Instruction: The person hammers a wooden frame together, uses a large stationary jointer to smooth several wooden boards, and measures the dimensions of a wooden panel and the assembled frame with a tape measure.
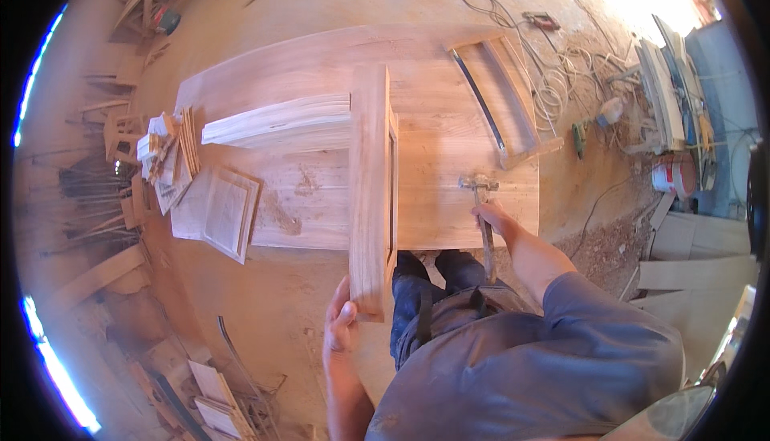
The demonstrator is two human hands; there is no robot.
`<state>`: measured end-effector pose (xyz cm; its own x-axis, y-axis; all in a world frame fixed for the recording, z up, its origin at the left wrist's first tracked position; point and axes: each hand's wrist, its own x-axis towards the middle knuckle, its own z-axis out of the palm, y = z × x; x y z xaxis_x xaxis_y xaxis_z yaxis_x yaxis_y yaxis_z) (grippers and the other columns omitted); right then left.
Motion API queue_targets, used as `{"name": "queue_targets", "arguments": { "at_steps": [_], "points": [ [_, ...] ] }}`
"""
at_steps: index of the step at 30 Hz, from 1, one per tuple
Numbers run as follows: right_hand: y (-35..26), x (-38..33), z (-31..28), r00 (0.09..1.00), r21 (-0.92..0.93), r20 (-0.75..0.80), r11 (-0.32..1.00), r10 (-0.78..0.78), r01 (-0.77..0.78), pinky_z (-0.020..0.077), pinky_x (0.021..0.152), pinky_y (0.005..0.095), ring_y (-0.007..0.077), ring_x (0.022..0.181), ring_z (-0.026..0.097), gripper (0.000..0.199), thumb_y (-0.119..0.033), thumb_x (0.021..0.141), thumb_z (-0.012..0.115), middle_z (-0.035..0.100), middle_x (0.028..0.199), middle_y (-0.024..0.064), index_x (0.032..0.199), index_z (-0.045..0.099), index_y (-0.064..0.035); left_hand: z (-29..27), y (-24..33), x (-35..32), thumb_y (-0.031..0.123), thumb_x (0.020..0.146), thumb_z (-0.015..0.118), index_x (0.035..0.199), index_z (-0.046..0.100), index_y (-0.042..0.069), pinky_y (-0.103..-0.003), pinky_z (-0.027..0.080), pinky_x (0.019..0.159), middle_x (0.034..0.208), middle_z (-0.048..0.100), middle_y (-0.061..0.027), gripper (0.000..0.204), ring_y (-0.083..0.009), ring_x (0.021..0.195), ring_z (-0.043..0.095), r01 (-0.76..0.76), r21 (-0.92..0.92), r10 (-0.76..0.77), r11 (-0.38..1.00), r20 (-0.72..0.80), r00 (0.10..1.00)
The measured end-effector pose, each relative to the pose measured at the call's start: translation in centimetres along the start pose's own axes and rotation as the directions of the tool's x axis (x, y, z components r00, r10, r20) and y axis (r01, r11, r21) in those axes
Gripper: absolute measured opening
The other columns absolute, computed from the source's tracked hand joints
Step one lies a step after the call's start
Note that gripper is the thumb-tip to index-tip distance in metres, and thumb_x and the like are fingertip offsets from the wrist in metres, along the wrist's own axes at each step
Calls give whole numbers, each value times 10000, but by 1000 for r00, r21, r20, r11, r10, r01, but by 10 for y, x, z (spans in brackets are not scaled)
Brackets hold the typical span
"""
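Observation:
My right hand [496, 220] is closed round the handle of a hammer [486, 236], whose metal head sits over the right part of the wooden work table [457, 228]. Near the table's front edge, my left hand [341, 321] grips the near end of a long wooden piece [369, 192], with fingers on its left side and thumb on top. That piece lies front to back across the table and sticks out past the front edge. Narrow framing shows along its right side. Pale wooden strips [277, 124] reach left from its middle.
Offcuts [172, 160] and thin square panels [228, 212] are piled at the table's left end. A wooden frame with a black strip [479, 104] lies at the far right. Cables [553, 92], a green power tool [579, 140] and a bucket [672, 176] stand beyond on the floor.

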<state>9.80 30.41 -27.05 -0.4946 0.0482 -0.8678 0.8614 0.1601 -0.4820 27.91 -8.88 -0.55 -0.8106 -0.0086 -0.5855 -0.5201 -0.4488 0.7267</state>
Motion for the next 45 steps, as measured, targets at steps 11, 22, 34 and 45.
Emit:
{"name": "queue_targets", "arguments": {
  "at_steps": [11,22,34,45],
  "points": [
    [-83,-161,128,278,-180,662,213,-696,960,408,1132,419,385,1333,504,734,-158,789,763,552,1391,240,1453,464,-63,65,-37,-1,221,826,816,1574,259,24,-400,307,1171,1494,450,-117,953,-252,1392,415,-272,-234,254,933,-105,961],
    [-184,-225,90,306,-28,276,310,-911,950,529,892,353,187,1041,647,646,-249,773,865,680,1132,74,1296,571,-11,163,75,84,163,875,758,1590,143,-46,-404,116,1242,1644,221,-206,966,-276,1533,161,-458,-85,462,885,286,839],
    [-316,-249,174,116,-374,22,100,-993,922,522,882,369,256,1021,629,730,-112,763,737,627,1149,186,1374,417,127,-201,47,333,152,910,670,1576,131,-69,-391,183,1237,1650,204,-228,886,-328,1518,242,-133,252,258,959,-568,782],
    [-455,-257,211,292,-581,426,-12,-856,814,425,1127,435,370,1303,510,682,-110,833,655,519,1396,277,1445,397,39,-131,-12,287,239,992,628,1402,489,-20,-472,546,961,1341,588,-140,505,-272,1160,608,197,3,-160,980,-574,803]
  ]
}}
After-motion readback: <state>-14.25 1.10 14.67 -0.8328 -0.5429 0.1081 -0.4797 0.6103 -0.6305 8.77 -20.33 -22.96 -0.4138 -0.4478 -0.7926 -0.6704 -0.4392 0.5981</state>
